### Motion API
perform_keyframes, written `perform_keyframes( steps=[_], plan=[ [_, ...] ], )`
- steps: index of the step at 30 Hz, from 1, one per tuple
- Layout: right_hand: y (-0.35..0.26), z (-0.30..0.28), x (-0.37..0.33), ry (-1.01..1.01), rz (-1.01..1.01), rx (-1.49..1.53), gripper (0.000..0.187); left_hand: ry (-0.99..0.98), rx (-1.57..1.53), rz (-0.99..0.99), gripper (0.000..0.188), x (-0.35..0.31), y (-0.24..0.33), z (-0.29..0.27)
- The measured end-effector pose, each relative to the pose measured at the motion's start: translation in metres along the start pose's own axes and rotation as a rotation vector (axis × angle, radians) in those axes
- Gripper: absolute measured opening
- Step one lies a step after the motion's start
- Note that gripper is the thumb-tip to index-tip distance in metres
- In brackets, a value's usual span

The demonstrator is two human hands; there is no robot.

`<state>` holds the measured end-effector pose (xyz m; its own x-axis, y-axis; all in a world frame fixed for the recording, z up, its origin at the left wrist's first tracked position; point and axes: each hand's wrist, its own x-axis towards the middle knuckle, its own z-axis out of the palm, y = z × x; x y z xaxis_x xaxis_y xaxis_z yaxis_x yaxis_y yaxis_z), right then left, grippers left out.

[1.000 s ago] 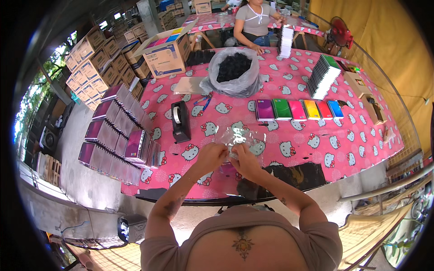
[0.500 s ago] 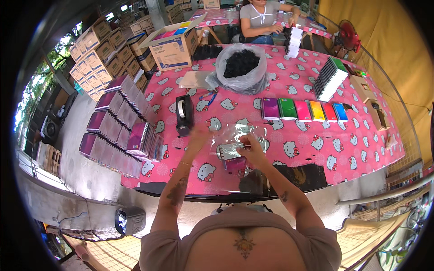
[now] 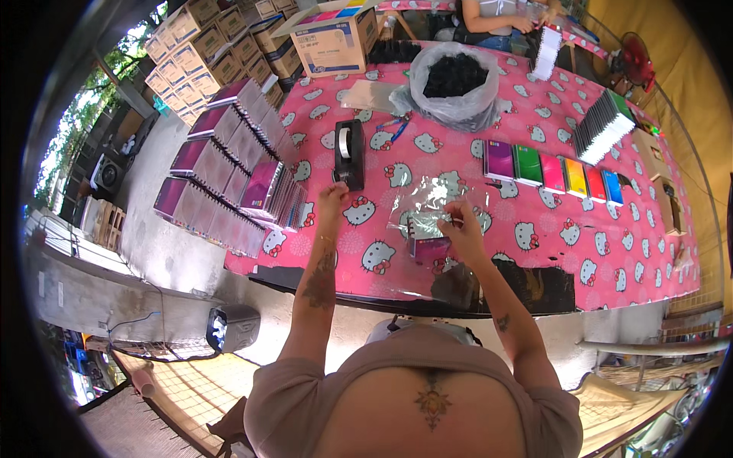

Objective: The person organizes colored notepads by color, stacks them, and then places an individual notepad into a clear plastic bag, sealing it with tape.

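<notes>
A small purple spiral notebook (image 3: pixel 429 249) lies near the table's front edge, partly covered by a sheet of clear plastic wrap (image 3: pixel 416 200) that spreads out beyond it. My right hand (image 3: pixel 463 229) is closed on the wrap over the notebook's right side, thumb and fingers pinched together. To the left, my left hand (image 3: pixel 333 201) is at the front end of a black tape dispenser (image 3: pixel 350 156) holding a pale roll. Its fingers are drawn together; whatever is between them is too small to make out.
Stacked spiral notebooks (image 3: pixel 221 164) stand at left. Beyond the wrap sit a plastic bag (image 3: pixel 489 107) of black pieces, pens (image 3: pixel 398 130) and an open carton (image 3: pixel 336 47). Rightward are a row of coloured notebooks (image 3: pixel 527 165) and a standing stack (image 3: pixel 603 126). A co-worker (image 3: pixel 496 23) sits opposite.
My left hand has gone from beside the wrap to the tape dispenser's front end. My right hand stays on the wrap. The whole view has shifted, placing the table further right and higher.
</notes>
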<state>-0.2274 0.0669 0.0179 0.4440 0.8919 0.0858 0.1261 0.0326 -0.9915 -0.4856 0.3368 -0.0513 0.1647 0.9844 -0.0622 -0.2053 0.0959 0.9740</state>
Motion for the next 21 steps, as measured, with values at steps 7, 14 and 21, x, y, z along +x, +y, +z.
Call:
perform_keyframes(
  steps=[7, 14, 21],
  plan=[
    [0.009, -0.013, 0.004, 0.069, -0.021, 0.011, 0.035, -0.487, 1.429, 0.666, 0.019, -0.035, 0.127, 0.11],
    [0.011, -0.02, 0.005, -0.002, -0.01, -0.004, 0.034, -1.521, 1.477, 0.685, 0.033, -0.078, 0.133, 0.237],
    [0.019, -0.011, 0.003, 0.06, -0.044, 0.075, 0.039, -1.386, 0.504, -0.518, 0.035, -0.038, 0.019, 0.183]
  ],
)
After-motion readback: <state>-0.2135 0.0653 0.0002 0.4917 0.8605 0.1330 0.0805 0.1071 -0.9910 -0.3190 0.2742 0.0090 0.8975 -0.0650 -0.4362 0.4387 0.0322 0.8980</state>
